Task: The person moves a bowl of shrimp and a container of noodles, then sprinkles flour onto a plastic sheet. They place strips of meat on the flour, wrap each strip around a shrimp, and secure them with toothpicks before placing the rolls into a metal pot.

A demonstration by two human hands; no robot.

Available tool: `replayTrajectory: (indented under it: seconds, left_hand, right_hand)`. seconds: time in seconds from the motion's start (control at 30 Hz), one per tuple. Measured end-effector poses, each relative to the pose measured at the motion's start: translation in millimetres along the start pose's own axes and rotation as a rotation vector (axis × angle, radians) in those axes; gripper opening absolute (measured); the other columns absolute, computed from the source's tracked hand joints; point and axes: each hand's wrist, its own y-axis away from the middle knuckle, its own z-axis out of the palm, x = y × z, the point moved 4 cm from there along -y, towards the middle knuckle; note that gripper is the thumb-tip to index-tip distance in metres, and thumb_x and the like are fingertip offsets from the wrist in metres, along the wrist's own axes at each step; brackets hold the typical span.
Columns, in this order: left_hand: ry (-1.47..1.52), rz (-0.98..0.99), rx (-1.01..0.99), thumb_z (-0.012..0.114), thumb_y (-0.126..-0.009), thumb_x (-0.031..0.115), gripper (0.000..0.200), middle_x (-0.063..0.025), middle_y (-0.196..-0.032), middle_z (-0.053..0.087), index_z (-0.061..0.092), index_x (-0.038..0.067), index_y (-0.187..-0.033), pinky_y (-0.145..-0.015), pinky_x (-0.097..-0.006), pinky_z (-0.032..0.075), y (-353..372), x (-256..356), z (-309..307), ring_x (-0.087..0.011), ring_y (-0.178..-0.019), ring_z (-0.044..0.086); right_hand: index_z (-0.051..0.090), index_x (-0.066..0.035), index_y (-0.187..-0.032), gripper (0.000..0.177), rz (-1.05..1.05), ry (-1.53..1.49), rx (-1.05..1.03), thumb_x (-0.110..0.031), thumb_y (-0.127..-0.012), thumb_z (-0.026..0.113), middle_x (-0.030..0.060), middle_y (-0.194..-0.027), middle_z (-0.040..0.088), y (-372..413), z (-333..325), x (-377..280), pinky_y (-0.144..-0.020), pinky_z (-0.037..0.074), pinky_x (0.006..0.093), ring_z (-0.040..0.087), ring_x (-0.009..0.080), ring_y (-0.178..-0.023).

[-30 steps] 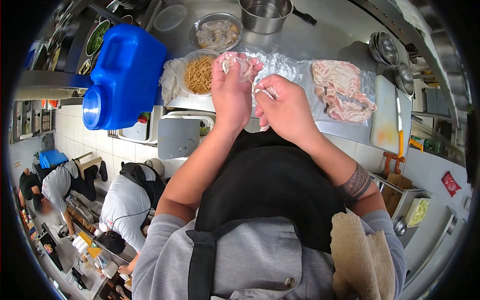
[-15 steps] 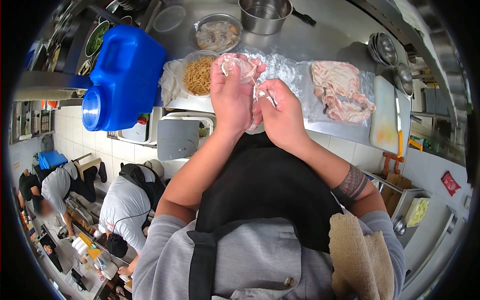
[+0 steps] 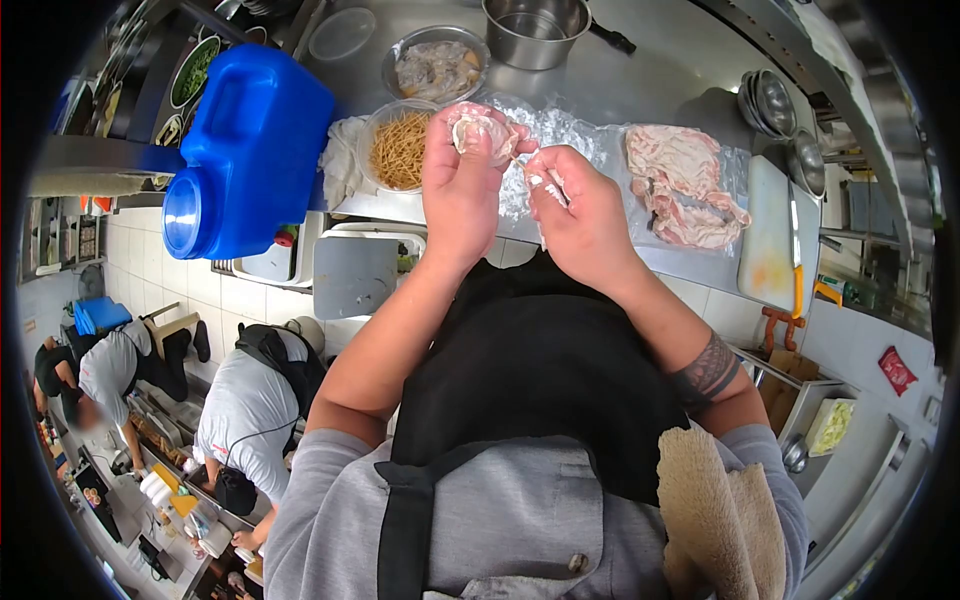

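Observation:
My left hand [image 3: 466, 165] is cupped around a pale, floured piece of food [image 3: 486, 136], held above the counter's near edge. Close on its right, my right hand [image 3: 570, 197] has its fingers pressed together, dusted with white powder; what is between them I cannot make out. White powder [image 3: 560, 135] lies on a plastic sheet behind the hands. To the right, thin pinkish-white skin or meat [image 3: 680, 180] is spread on plastic. A tub of thin brown sticks [image 3: 402, 150] stands left of my left hand, and behind it a metal bowl [image 3: 437, 62] holds greyish pieces.
A blue jug [image 3: 255, 140] stands at the left. A steel pot [image 3: 535, 30] is at the back. At the right are a cutting board [image 3: 768, 235], a knife [image 3: 797, 255] and stacked metal bowls [image 3: 770, 102]. Two people [image 3: 250, 405] [image 3: 112, 365] work at the lower left.
My right hand has moved right and slightly down, away from my left hand, leaving a wider gap. The piece in my left hand is more visible.

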Motion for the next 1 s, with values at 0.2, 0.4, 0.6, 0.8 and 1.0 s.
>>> replayTrajectory:
  seconds: [0.2, 0.4, 0.6, 0.8, 1.0]
  left_hand:
    - [0.064, -0.004, 0.068, 0.052, -0.111, 0.015, 0.019, -0.0106, -0.121, 0.061, 0.055, 0.007, -0.128, -0.1, -0.0484, 0.053, 0, -2, -4, -0.0283, -0.109, 0.064]
    - [-0.007, -0.045, 0.055, 0.052, -0.111, 0.015, 0.019, -0.0111, -0.12, 0.061, 0.055, 0.007, -0.128, -0.1, -0.0472, 0.053, -2, 0, -3, -0.0285, -0.111, 0.063]
    - [-0.141, -0.068, 0.027, 0.05, -0.113, 0.017, 0.018, -0.0083, -0.116, 0.063, 0.054, 0.004, -0.126, -0.094, -0.0361, 0.055, 0, -2, -1, -0.0181, -0.101, 0.066]
    - [-0.221, -0.144, 0.045, 0.052, -0.111, 0.012, 0.018, -0.0066, -0.121, 0.064, 0.055, 0.005, -0.127, -0.093, -0.0317, 0.055, 3, -6, -6, -0.0148, -0.105, 0.066]
    - [-0.36, -0.051, -0.051, 0.054, -0.11, 0.011, 0.022, -0.0075, -0.123, 0.064, 0.056, 0.004, -0.132, -0.09, -0.0315, 0.056, 4, 4, 4, -0.015, -0.109, 0.067]
  right_hand:
    - [0.059, -0.001, -0.109, 0.016, 0.0, -0.033, -0.044, -0.001, -0.094, 0.063, 0.0184, -0.088, 0.068, 1, 3, 4, -0.071, 0.054, 0.0394, 0.07, 0.035, -0.078]
    - [0.058, -0.001, -0.109, 0.016, -0.061, -0.009, -0.014, 0.0, -0.094, 0.064, 0.0187, -0.088, 0.068, -2, 2, 0, -0.073, 0.054, 0.0413, 0.07, 0.0376, -0.079]
    - [0.062, 0.0, -0.111, 0.01, -0.142, 0.046, 0.002, -0.003, -0.102, 0.061, 0.0072, -0.079, 0.064, -7, 1, -6, -0.064, 0.05, 0.0317, 0.06, 0.0127, -0.07]
    - [0.062, 0.001, -0.11, 0.018, -0.105, 0.093, -0.023, -0.004, -0.094, 0.067, 0.0194, -0.085, 0.071, -17, -1, -6, -0.068, 0.055, 0.0414, 0.071, 0.0352, -0.073]
    - [0.068, 0.001, -0.111, 0.019, 0.294, -0.146, -0.174, -0.008, -0.094, 0.067, 0.0107, -0.085, 0.075, -11, -5, 4, -0.059, 0.054, 0.0319, 0.068, 0.0129, -0.065]
